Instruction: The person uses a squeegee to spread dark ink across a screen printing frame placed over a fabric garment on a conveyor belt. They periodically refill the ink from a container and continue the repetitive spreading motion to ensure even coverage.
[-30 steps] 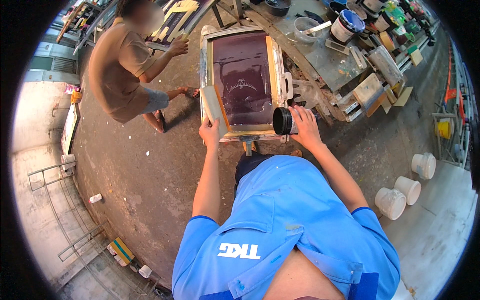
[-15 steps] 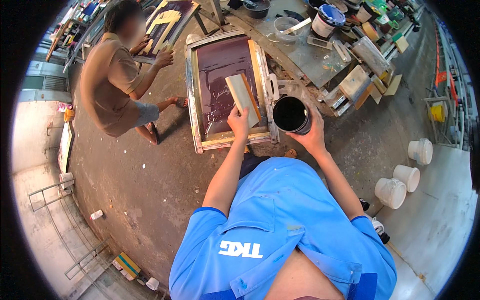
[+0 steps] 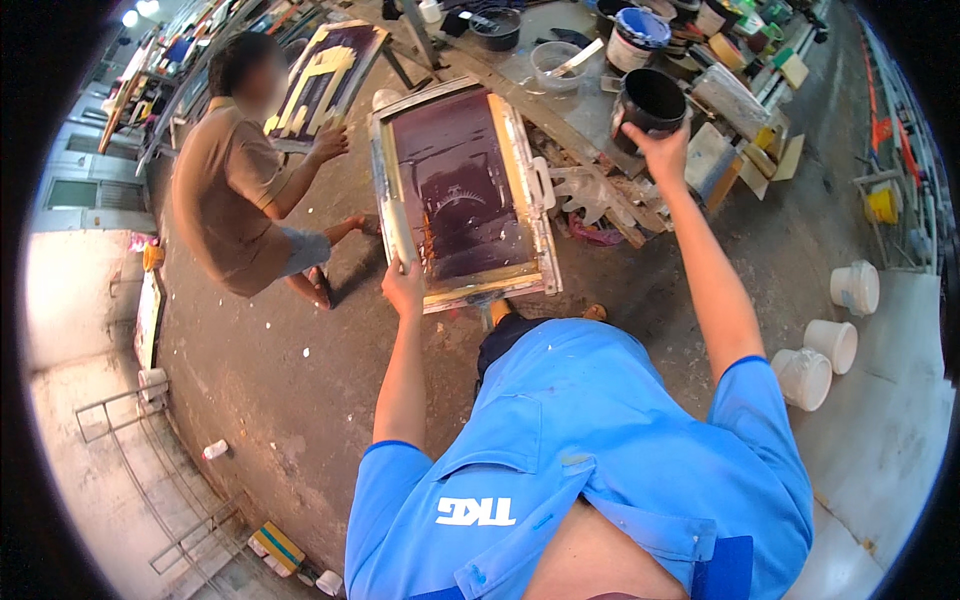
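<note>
My left hand [image 3: 405, 287] is closed on the lower end of a wooden squeegee [image 3: 400, 238], which shows nearly edge-on along the left side of a screen printing frame [image 3: 543, 245]. The frame has a dark maroon mesh [image 3: 465, 180] with a pale curved design, wet glossy patches and an orange smear near the squeegee. Out to the right, over the workbench, my right hand [image 3: 662, 155] grips a black tub [image 3: 655, 97]. The tub is tilted and its dark inside shows; how much it holds I cannot tell.
To the left, a person in a brown shirt [image 3: 225, 190] stands beside another taped screen [image 3: 325, 85]. The workbench [image 3: 560, 100] carries a clear bowl [image 3: 560, 65], a blue-topped bucket [image 3: 638, 35] and several boards. White buckets [image 3: 830, 345] stand on the floor at right.
The squeegee has gone from over the mesh to the frame's left side, turning edge-on. My right hand has carried the tub up and right, away from the frame to the workbench.
</note>
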A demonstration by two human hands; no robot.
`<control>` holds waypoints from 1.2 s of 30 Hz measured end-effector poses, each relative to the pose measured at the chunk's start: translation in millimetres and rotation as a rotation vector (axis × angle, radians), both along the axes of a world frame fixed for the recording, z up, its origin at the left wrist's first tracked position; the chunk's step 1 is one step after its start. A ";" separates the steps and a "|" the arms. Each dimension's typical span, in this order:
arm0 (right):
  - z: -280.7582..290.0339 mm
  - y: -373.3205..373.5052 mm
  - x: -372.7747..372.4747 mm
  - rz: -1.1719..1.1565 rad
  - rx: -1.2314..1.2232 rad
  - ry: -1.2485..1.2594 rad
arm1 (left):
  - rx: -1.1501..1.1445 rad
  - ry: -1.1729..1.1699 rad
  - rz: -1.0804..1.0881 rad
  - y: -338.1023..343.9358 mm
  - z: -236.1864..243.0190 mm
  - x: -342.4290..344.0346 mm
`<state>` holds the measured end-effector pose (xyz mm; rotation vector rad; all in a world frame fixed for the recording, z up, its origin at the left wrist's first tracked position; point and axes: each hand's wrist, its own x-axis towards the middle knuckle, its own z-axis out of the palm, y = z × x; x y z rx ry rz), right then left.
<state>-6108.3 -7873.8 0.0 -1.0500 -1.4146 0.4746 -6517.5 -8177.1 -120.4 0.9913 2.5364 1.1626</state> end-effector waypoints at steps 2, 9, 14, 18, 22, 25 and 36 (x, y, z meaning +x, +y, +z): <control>-23.8 40.3 14.3 -0.112 -0.040 -0.226 | -0.079 0.116 0.000 -6.4 -27.6 -14.1; -41.3 51.6 8.5 -0.275 -0.054 -0.251 | 0.099 -0.315 -0.089 44.4 -19.0 94.0; -40.2 47.4 7.2 -0.232 -0.139 -0.237 | 0.167 -0.432 -0.185 48.7 -12.9 132.4; -20.2 35.3 1.5 -0.063 -0.179 -0.011 | -0.012 -0.273 -0.173 23.2 -12.8 68.4; -37.4 41.9 4.3 -0.144 -0.200 -0.049 | -0.136 0.050 -0.123 2.4 -6.0 -24.0; -20.5 18.1 -2.2 -0.111 -0.343 -0.075 | -0.161 0.100 -0.159 0.2 13.0 -32.3; 1.0 -13.9 -15.5 -0.193 -0.293 0.154 | 0.143 -0.357 -0.236 43.3 -8.3 68.0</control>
